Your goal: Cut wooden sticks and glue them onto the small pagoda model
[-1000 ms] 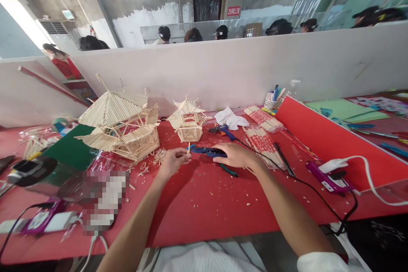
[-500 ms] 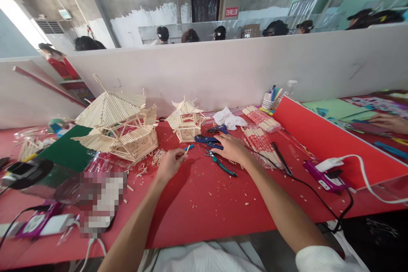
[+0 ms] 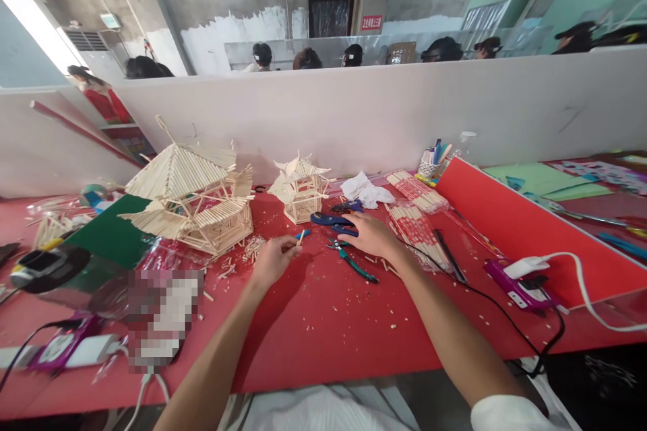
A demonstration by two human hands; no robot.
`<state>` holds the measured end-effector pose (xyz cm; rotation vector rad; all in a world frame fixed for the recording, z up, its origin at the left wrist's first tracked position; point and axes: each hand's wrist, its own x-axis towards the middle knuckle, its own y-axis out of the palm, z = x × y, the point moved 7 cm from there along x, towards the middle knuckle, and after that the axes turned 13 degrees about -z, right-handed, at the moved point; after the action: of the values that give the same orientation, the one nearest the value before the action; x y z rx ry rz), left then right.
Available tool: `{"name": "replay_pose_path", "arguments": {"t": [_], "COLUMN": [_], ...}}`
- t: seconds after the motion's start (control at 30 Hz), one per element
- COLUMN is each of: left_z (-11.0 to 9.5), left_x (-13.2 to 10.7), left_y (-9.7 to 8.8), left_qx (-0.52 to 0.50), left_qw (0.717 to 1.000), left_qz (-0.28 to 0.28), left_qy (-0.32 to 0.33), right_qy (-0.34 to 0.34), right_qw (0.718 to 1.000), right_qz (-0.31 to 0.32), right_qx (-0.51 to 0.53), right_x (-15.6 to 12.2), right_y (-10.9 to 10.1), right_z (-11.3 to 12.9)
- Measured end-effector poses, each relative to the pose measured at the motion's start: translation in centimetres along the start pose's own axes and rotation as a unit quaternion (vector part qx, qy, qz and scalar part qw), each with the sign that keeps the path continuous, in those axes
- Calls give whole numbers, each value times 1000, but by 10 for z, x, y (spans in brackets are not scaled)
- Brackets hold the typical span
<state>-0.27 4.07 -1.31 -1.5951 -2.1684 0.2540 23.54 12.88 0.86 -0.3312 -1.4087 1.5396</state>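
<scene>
Between the fingertips of my left hand [image 3: 275, 260] is a short wooden stick [image 3: 302, 237], pointing up. My right hand [image 3: 371, 237] is closed around a dark-blue tool, apparently a hot glue gun [image 3: 328, 219]; its grip is partly hidden by my fingers. Just below lie green-handled cutting pliers [image 3: 358, 265]. Blue-handled pliers [image 3: 348, 205] lie behind the glue gun. A blue object [image 3: 303, 234] shows beside my left fingertips. Beyond my hands stands a small stick-built pavilion [image 3: 299, 192]. A larger stick-built pavilion [image 3: 189, 199] stands to the left.
Stick packs [image 3: 419, 234], a crumpled white tissue [image 3: 364, 190] and a red board [image 3: 526, 236] are to the right. A black cord [image 3: 480, 296] runs to the purple power strip [image 3: 520, 286]. Stick scraps litter the red table [image 3: 323, 350]. A phone [image 3: 164, 323] lies left; a white partition [image 3: 354, 108] stands behind.
The view has shifted slightly, moving the scene a little to the right. Both hands keep nearly the same positions and holds. A co-worker's hand at the far right has left view.
</scene>
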Motion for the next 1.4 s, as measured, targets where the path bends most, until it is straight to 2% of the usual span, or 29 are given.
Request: {"name": "replay_pose_path", "arguments": {"t": [0.13, 0.27, 0.73, 0.9, 1.07, 1.27, 1.4], "left_z": [8, 10, 4, 5, 2, -2, 0], "left_x": [2, 1, -1, -1, -2, -5, -4], "left_y": [4, 5, 2, 1, 5, 7, 5], "left_qx": [-106, -146, -204, -213, -198, -197, -193], "left_qw": [992, 983, 969, 967, 972, 973, 973], "left_qz": [6, 6, 9, 12, 27, 33, 19], "left_qy": [-67, -111, -137, -139, -124, -119, -127], "right_qy": [-40, -60, -63, -59, -83, -101, -32], "right_qw": [993, 986, 969, 969, 967, 982, 986], "right_qz": [55, 87, 121, 119, 109, 39, 34], "right_qx": [92, 129, 206, 207, 215, 154, 162], "right_x": [-11, -15, -17, -18, -20, -20, -20], "right_y": [-9, -11, -11, -9, -7, -16, -19], "right_z": [13, 29, 40, 40, 44, 54, 46]}}
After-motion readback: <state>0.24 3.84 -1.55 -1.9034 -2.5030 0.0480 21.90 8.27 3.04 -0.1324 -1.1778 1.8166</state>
